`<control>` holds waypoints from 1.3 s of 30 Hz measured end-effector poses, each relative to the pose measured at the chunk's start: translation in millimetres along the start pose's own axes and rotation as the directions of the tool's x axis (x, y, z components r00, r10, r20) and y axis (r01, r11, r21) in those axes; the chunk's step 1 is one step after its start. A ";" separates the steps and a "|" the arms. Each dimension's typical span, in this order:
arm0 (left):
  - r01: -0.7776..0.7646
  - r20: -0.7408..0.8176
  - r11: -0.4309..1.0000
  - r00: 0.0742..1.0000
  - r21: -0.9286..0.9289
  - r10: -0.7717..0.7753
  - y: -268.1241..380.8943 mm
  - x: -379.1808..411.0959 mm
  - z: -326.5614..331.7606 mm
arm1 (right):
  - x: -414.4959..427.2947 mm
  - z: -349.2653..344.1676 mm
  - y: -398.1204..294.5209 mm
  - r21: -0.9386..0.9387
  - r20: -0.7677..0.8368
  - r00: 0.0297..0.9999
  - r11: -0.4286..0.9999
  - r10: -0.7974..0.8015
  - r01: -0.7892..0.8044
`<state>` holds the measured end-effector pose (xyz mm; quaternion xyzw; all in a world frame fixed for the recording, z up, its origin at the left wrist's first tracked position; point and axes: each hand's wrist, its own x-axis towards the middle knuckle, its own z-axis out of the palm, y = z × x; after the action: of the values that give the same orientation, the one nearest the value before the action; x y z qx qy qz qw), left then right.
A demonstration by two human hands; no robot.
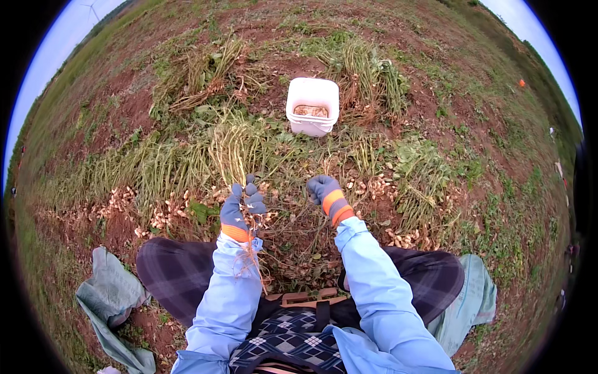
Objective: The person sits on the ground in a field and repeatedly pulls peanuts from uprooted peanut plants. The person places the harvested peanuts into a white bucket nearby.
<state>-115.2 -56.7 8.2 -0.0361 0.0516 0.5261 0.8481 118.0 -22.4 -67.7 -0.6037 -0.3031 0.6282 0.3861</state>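
My left hand [240, 208], in a grey work glove with an orange cuff, grips a bunch of uprooted peanut plants [229, 154]. Their leafy stems lean away from me, and thin roots hang back over my sleeve. To its right is my right hand [323, 189] in a matching glove, fingers curled; whether anything is pinched inside is hidden. Pale dry stalks [327, 163] show just past its fingertips. Beyond both hands stands a white square plastic bucket [310, 126], with some peanuts [310, 111] at its bottom.
Pulled peanut plants lie in a row [163, 161], with pods [166, 215] at their root ends. More heaps lie behind left [205, 79] and right [373, 77] of the bucket. Green woven sacks lie beside my left knee [110, 290] and right knee [472, 294].
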 end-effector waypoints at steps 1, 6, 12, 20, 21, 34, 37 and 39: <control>-0.030 -0.028 0.996 0.999 0.084 0.032 0.5 -0.9 0.1 | 11.0 -2.9 -23.6 0.103 -0.069 0.998 0.995 0.013 -0.006; -0.163 -0.147 0.898 0.959 0.410 0.242 -17.6 3.7 -6.9 | 66.5 -12.4 -134.0 0.481 -0.185 0.953 0.823 -0.241 0.301; -0.173 -0.200 0.528 0.794 0.831 0.575 -28.7 13.2 -18.1 | 1.9 32.1 -67.5 0.227 0.181 0.973 0.969 -0.144 0.101; -0.012 -0.227 0.423 0.831 0.906 0.509 -37.2 24.3 -41.0 | -66.6 64.5 11.9 -0.139 0.330 0.917 0.949 -0.225 0.284; -0.021 -0.194 0.397 0.848 0.918 0.493 -40.6 24.4 -41.4 | -65.6 65.7 13.6 -0.128 0.302 0.917 0.942 -0.260 0.310; -0.167 0.107 0.132 0.923 0.977 0.371 -61.1 26.2 -17.2 | -35.4 -7.3 -86.1 0.360 0.031 0.935 0.876 -0.354 0.320; -0.115 0.061 0.151 0.945 0.982 0.323 -63.6 27.8 -20.8 | 19.5 -109.2 -185.3 0.118 -0.145 0.925 0.922 -0.351 0.368; -0.061 -0.012 0.214 0.946 0.975 0.323 -59.4 26.6 -25.0 | 28.3 -155.7 -220.1 -0.126 -0.492 0.755 0.893 -0.434 0.431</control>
<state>-51.5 -62.3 -19.5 0.4433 0.4581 0.4760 0.6058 299.6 102.4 90.3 -0.6619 -0.3232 0.3396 0.5849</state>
